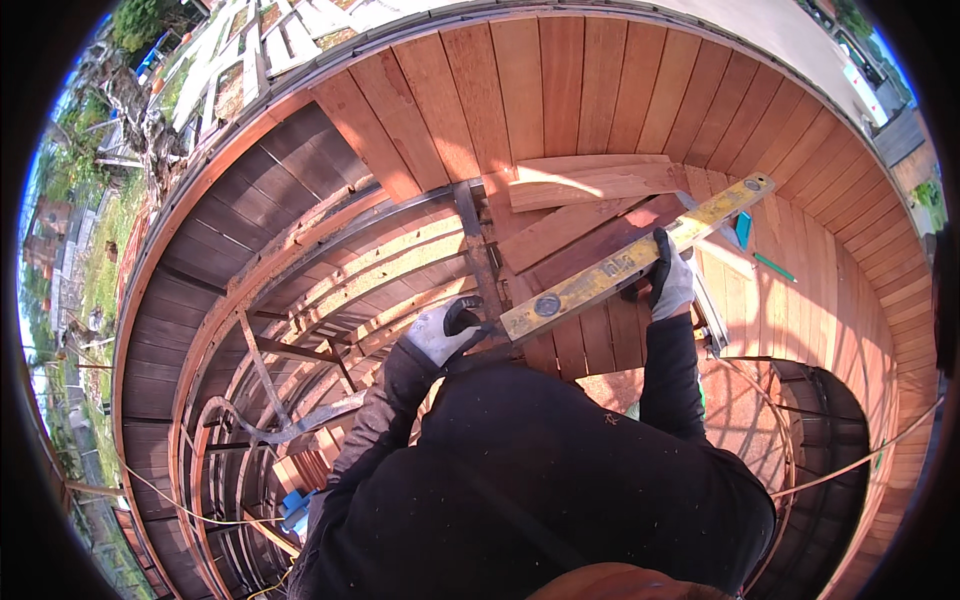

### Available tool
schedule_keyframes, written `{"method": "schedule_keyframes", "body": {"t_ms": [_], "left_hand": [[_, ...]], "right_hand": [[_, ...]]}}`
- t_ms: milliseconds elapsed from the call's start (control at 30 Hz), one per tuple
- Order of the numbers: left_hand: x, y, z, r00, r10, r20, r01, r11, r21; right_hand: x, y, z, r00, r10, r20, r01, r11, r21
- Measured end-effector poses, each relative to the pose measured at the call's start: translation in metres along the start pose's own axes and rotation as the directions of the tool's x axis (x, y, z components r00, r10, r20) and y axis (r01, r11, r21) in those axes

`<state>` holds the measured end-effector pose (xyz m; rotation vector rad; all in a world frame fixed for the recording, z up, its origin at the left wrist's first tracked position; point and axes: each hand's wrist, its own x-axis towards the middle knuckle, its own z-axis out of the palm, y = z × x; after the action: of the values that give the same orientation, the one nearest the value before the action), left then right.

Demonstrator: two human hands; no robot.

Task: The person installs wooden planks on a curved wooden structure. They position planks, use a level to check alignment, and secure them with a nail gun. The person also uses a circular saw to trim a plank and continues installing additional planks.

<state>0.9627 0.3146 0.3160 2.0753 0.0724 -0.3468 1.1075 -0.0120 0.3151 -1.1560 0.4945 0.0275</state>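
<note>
A yellow spirit level [625, 258] lies slanted across the loose boards, its near end to the left and its far end up to the right. My right hand [672, 282], in a grey and black glove, is closed around the level's near edge past its middle. My left hand [442, 332], gloved alike, is beside the level's left end, fingers curved and apart from the thumb with nothing visible between them. Whether a fingertip touches the level I cannot tell. Reddish loose boards [570, 232] lie beyond and partly under the level.
A curved wall of fitted wooden slats [610, 85] wraps around the far side. To the left, curved ribs [405, 262] and a metal bar [478, 245] lie exposed. A green pencil [775, 267] and a teal object [743, 229] rest at right. A cord [865, 458] crosses lower right.
</note>
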Motion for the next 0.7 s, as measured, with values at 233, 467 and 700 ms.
{"method": "schedule_keyframes", "body": {"t_ms": [233, 467, 700], "left_hand": [[-0.019, -0.039, 0.016, 0.975, -0.102, -0.195, 0.134, 0.979, 0.153], [-0.053, -0.089, 0.022, 0.925, -0.068, -0.375, 0.202, 0.922, 0.331], [-0.063, -0.133, 0.031, 0.908, -0.191, -0.372, 0.328, 0.877, 0.350]], "right_hand": [[0.132, 0.019, -0.100, 0.873, -0.486, 0.039, 0.345, 0.560, -0.753], [0.059, -0.029, -0.025, 0.818, -0.562, 0.123, 0.162, 0.019, -0.987], [0.081, -0.006, 0.089, 0.695, -0.055, 0.717, 0.619, -0.461, -0.635]]}}
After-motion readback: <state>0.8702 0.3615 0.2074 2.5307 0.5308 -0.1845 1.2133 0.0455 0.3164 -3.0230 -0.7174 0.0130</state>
